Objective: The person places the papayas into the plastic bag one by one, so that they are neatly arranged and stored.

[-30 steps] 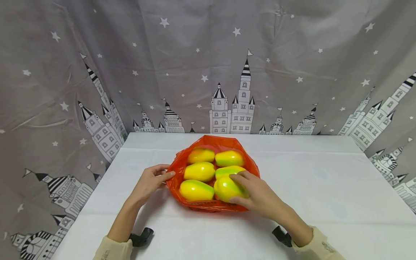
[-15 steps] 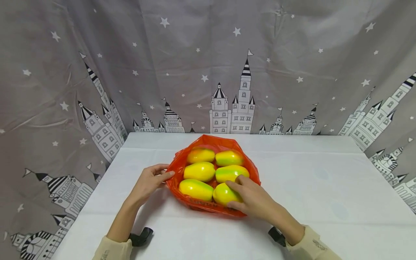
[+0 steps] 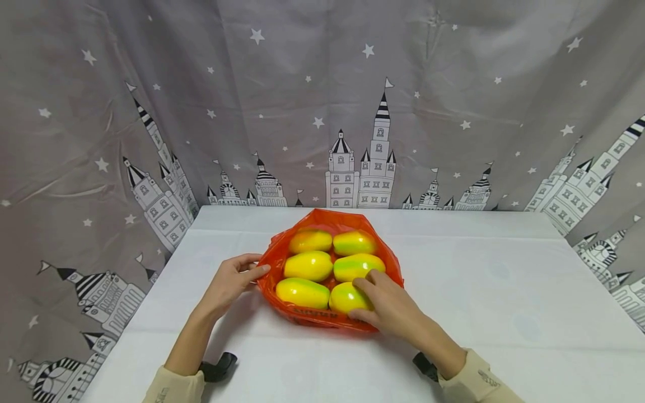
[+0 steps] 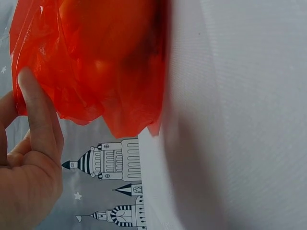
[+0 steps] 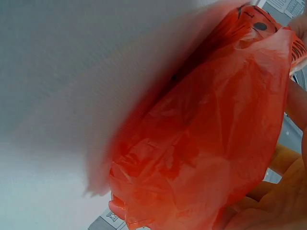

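A red plastic bag lies with its mouth spread wide. Several glossy yellow-green papaya-like fruits sit inside it in two columns. At the bag's left edge my left hand pinches the rim between thumb and fingers; the left wrist view shows the fingers on the crinkled film. My right hand reaches over the right rim, with thumb and fingers round the front right papaya-like fruit. In the right wrist view the bag's side hides that fruit and part of the hand.
The bag stands on a white cloth-covered table. Behind and at the sides hangs a grey curtain with printed castles and stars. Black straps circle both wrists.
My right hand has moved slightly left and down, lowering the front right papaya-like fruit among the others; the fruit behind it shows more. My left hand keeps its place on the rim.
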A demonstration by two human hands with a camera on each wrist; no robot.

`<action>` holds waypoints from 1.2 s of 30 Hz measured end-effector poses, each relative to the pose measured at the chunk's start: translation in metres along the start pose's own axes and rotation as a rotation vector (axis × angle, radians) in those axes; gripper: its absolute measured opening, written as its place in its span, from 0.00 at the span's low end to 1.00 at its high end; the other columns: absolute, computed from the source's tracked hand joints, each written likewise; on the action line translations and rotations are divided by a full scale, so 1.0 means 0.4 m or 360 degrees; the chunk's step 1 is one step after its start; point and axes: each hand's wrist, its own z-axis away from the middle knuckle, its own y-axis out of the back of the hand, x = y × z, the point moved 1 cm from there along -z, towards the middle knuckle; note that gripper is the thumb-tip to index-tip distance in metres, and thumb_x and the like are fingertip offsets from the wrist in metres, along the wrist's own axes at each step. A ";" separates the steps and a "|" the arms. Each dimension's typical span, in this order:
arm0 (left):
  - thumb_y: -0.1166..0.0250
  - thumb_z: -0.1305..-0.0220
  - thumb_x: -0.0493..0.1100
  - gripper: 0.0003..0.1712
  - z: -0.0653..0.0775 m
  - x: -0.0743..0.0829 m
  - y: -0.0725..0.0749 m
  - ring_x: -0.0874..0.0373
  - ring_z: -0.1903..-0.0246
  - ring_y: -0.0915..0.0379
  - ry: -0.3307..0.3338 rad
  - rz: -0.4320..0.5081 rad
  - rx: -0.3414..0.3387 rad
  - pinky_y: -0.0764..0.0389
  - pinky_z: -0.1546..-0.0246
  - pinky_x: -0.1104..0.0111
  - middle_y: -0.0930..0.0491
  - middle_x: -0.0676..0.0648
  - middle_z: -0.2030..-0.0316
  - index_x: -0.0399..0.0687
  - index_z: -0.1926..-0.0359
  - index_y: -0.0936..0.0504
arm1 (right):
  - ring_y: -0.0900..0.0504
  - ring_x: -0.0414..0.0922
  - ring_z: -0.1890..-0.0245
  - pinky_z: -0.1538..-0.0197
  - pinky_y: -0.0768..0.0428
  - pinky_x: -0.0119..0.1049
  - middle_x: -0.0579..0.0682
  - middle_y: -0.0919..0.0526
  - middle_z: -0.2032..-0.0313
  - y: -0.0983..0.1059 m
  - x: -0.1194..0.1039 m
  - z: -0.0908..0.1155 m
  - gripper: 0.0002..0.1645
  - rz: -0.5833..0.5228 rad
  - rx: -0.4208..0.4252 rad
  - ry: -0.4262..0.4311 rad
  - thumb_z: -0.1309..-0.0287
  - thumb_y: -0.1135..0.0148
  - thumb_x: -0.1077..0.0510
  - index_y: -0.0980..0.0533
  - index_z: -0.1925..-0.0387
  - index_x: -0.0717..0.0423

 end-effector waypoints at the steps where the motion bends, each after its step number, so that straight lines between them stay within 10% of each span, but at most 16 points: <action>1: 0.34 0.34 0.40 0.25 0.000 0.000 0.000 0.57 0.70 0.21 -0.0001 0.0002 -0.0001 0.16 0.65 0.67 0.22 0.43 0.68 0.26 0.42 0.25 | 0.32 0.42 0.63 0.60 0.26 0.36 0.47 0.30 0.61 0.000 0.000 0.000 0.33 0.0000 -0.0004 -0.0002 0.47 0.28 0.42 0.22 0.46 0.57; 30: 0.35 0.32 0.42 0.26 -0.001 0.009 0.011 0.57 0.69 0.20 0.0017 -0.0026 0.0026 0.16 0.64 0.67 0.20 0.43 0.67 0.27 0.41 0.26 | 0.21 0.54 0.49 0.43 0.24 0.52 0.57 0.24 0.43 0.073 0.031 0.035 0.41 -0.0119 0.0012 -0.0182 0.35 0.41 0.39 0.35 0.31 0.60; 36: 0.38 0.30 0.50 0.27 0.008 0.036 0.023 0.51 0.63 0.20 -0.0148 -0.0177 0.0150 0.15 0.66 0.66 0.21 0.36 0.56 0.30 0.43 0.23 | 0.24 0.54 0.42 0.41 0.25 0.54 0.56 0.23 0.42 0.115 0.057 0.037 0.35 -0.0219 0.0193 -0.0068 0.35 0.37 0.45 0.31 0.35 0.61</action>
